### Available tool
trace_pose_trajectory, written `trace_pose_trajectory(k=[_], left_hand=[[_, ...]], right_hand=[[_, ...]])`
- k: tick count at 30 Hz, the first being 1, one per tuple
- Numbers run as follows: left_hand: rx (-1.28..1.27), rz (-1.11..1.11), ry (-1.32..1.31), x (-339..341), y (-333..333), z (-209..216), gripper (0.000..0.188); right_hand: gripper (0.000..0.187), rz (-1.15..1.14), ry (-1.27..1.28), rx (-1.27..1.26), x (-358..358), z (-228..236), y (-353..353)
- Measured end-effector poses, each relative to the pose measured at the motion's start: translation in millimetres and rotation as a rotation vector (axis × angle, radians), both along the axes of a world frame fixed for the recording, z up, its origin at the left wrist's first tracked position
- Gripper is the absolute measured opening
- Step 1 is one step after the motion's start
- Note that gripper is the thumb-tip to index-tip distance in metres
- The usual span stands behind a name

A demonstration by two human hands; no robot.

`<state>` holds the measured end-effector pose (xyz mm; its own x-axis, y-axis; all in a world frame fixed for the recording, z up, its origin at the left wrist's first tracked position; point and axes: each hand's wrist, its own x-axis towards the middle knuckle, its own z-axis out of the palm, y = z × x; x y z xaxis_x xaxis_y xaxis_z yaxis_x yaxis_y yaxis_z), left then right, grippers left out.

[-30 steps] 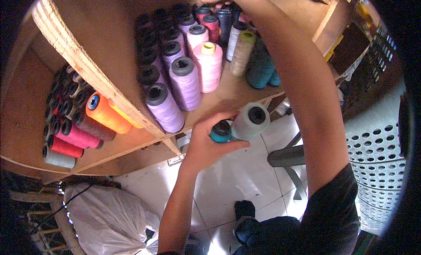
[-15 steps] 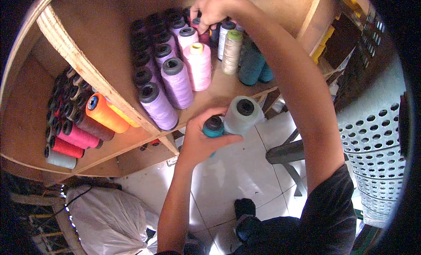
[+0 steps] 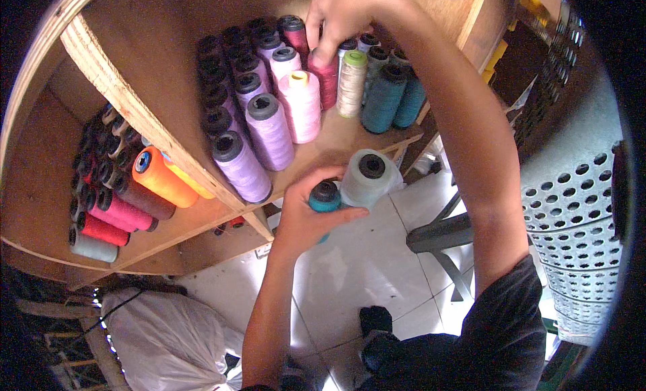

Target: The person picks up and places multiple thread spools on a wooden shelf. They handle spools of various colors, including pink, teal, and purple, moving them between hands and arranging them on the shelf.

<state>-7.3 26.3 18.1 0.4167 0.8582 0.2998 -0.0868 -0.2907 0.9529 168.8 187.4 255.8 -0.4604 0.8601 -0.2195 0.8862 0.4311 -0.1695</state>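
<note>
My left hand (image 3: 301, 215), below the shelf edge, is wrapped round two thread spools held side by side. One is a teal thread spool (image 3: 324, 204) with a dark top; the other is a thicker pale whitish thread spool (image 3: 362, 187). My right hand (image 3: 343, 18) reaches into the shelf compartment with its fingertips closed on the top of a dark red thread spool (image 3: 328, 85). That spool stands between a pink spool (image 3: 301, 112) and a beige spool (image 3: 352, 88) with a green top. Its upper end is partly hidden by my fingers.
Lilac spools (image 3: 270, 135) stand in rows at left in this compartment, teal spools (image 3: 385, 102) at right. A wooden divider (image 3: 148, 115) separates them from orange, red and pink spools lying lower left. A perforated pale blue panel (image 3: 572, 216) rises at right; a whitish sack (image 3: 168, 337) sits lower left.
My right hand has brought the dark red spool forward and right, to beside the beige spool. Another dark red spool behind now shows. My left hand has barely moved.
</note>
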Motion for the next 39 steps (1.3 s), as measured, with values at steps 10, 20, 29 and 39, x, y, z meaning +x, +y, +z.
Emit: trace_pose_trajectory(k=[10, 20, 29, 39], left_hand=[[0.03, -0.022, 0.012, 0.0, 3.4, -4.5, 0.066], [0.042, 0.016, 0.068, -3.4, 1.2, 0.3, 0.067], [0.042, 0.005, 0.048, 2.4, 2.3, -2.5, 0.062], [0.061, -0.012, 0.041, -1.4, 1.8, 0.1, 0.059]], right_hand=[[0.035, -0.22, -0.022, 0.437, -12.6, -62.1, 87.2], [0.027, -0.261, 0.12, 0.034, -10.2, -12.9, 36.1], [0.037, -0.216, -0.075, 0.363, 1.3, -24.2, 83.2], [0.026, -0.299, 0.004, 0.339, 0.2, -38.1, 103.0]])
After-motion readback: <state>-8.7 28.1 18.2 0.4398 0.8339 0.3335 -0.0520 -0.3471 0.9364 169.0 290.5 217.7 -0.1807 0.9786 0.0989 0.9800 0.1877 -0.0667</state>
